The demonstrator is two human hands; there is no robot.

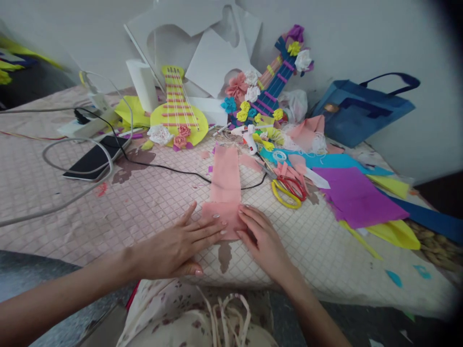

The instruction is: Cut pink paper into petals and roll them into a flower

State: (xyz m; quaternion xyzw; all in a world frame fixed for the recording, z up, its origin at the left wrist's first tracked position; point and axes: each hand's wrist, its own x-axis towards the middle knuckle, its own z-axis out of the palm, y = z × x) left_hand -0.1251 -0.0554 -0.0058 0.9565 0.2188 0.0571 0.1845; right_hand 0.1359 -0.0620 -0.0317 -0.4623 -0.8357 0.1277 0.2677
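A strip of pink crepe paper (pixel 226 173) lies lengthwise on the table in front of me. A folded or separate pink piece (pixel 213 212) crosses its near end; I cannot tell which. My left hand (pixel 181 243) lies flat on this near piece, fingers spread and fingertips on the paper. At the paper's right edge rests my right hand (pixel 265 238), its fingertips touching the edge and its thumb apart from them near the lower corner. Beyond the right hand are yellow-handled scissors (pixel 285 193) and red-handled scissors (pixel 294 187).
A black cord (pixel 170 168) runs across the table by the strip. Behind are a glue gun (pixel 249 137), a yellow paper guitar (pixel 179 108) and a blue one (pixel 277 86). Purple paper (pixel 361 195) and a blue bag (pixel 361 108) are right; a dark tablet-like device (pixel 96 156) is left.
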